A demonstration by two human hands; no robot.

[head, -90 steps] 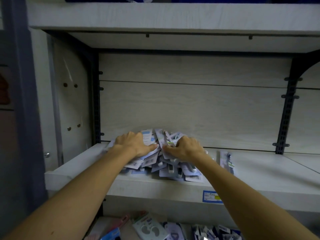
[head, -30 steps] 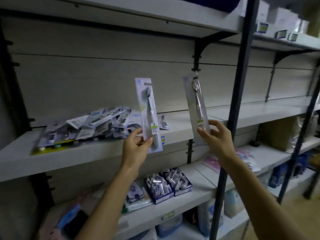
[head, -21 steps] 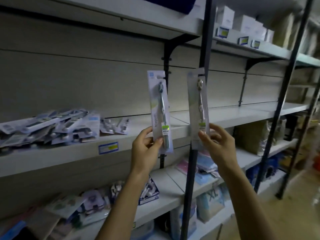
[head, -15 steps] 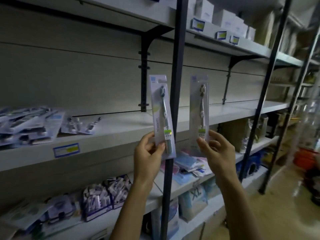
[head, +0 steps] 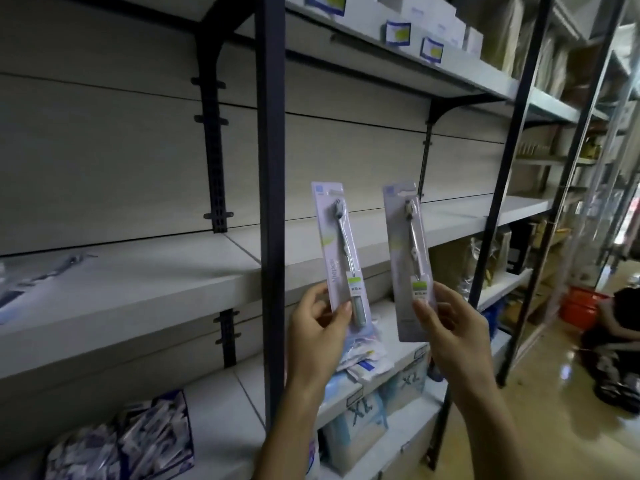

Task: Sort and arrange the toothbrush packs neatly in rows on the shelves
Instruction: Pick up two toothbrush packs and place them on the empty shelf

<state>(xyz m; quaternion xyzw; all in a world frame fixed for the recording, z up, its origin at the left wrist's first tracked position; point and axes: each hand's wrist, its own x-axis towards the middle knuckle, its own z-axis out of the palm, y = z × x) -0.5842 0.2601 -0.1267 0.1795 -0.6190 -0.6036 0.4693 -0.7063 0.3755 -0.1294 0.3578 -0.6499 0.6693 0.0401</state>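
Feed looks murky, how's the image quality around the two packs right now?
Head view: dim, flat light; left pack and right pack sharp enough, print unreadable; far-left pile smeared; wide-angle bends the uprights; floor shows glare.

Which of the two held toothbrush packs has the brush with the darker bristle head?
The pack in the left hand, toothbrush pack: its head is dark grey, while the right hand pack shows a pale, whitish head.

Pale wood-grain back panels point(head: 104, 161) line the wall behind grey shelves point(head: 138, 282), carried on dark slotted uprights point(head: 270, 168) and curved brackets point(head: 214, 39). The light is dim (brighter far right), and the tan floor point(head: 554, 410) shines with reflections beside an orange basket point(head: 581, 306).
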